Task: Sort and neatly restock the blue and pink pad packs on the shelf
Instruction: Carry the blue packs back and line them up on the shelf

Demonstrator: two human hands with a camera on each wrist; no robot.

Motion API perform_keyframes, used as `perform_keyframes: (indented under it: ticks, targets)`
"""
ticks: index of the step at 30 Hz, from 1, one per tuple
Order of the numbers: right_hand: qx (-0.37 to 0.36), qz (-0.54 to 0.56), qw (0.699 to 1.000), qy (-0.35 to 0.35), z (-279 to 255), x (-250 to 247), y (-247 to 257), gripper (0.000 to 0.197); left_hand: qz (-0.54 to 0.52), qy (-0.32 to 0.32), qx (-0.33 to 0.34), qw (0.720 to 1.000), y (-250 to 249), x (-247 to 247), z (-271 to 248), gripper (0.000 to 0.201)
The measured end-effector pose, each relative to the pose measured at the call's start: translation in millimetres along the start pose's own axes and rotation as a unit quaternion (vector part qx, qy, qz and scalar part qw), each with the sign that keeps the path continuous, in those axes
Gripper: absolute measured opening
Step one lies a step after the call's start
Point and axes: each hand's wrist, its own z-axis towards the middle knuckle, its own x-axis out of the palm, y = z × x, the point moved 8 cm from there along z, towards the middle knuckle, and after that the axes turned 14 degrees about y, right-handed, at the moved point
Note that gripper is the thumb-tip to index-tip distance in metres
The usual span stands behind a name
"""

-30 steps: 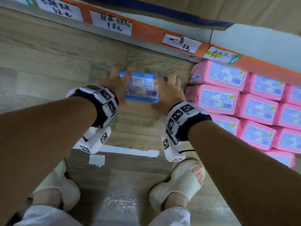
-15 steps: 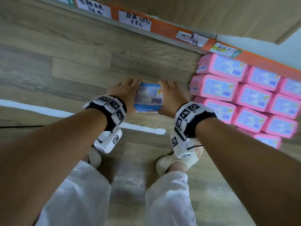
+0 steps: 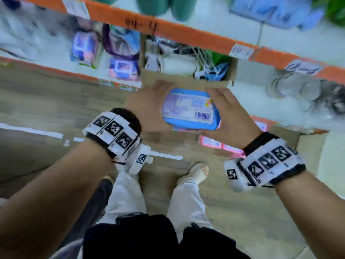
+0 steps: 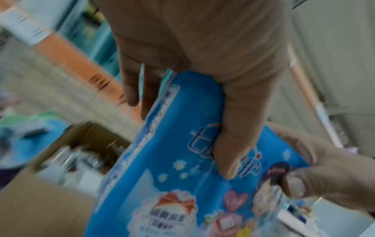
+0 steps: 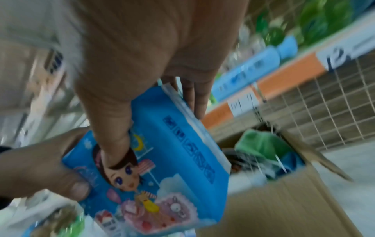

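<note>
Both hands hold one blue pad pack (image 3: 190, 109) in the air in front of the shelves, its barcode side up. My left hand (image 3: 149, 107) grips its left end, thumb underneath on the printed face (image 4: 233, 144). My right hand (image 3: 229, 116) grips the right end, thumb pressed on the cartoon print (image 5: 119, 144). The blue pad pack (image 4: 182, 176) shows its front in both wrist views (image 5: 162, 160). A few pink pad packs (image 3: 214, 144) peek out on the floor below my right hand.
An orange-edged shelf (image 3: 186, 34) with price tags runs across the top. An open cardboard box (image 3: 186, 71) of mixed goods sits on the lower shelf behind the pack. Assorted packets (image 3: 123, 53) stand to its left. My feet and white trousers (image 3: 186, 199) are below.
I have stood up from the floor. Both hands lifted the blue pack away from the pink stack up to shelf height, and the view swung from floor to shelves.
</note>
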Motion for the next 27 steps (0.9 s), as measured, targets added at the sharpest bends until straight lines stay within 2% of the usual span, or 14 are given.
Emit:
perform_keyframes:
  ticks: [4,8,10,15,20,23,25,27]
  targets:
    - [-0.032,0.022,0.997,-0.071,-56,-103,51,0.093,0.046,-0.077,0.032,0.995,-86,-94,-51,0.098]
    - [-0.078,0.024,0.988,-0.131,-104,-187,83,0.1,0.02,-0.154,0.072,0.985,-155,-161,-98,0.1]
    - [-0.093,0.02,0.983,-0.156,-126,-222,90,0.101,-0.014,-0.197,0.093,0.976,-181,-185,-116,0.102]
    - [-0.14,-0.029,0.965,-0.219,-164,-294,98,0.101,-0.027,-0.272,0.15,0.95,-243,-214,-129,0.091]
    - [-0.142,-0.034,0.96,-0.239,-172,-346,102,0.096,-0.057,-0.302,0.177,0.935,-274,-238,-114,0.082]
    - [-0.145,-0.026,0.951,-0.271,-163,-381,112,0.092,-0.055,-0.341,0.175,0.922,-278,-273,-106,0.078]
    - [-0.138,-0.022,0.951,-0.277,-149,-402,116,0.092,-0.069,-0.358,0.179,0.914,-277,-302,-98,0.08]
    - [-0.12,-0.011,0.954,-0.275,-131,-420,117,0.091,-0.065,-0.348,0.17,0.92,-276,-323,-82,0.089]
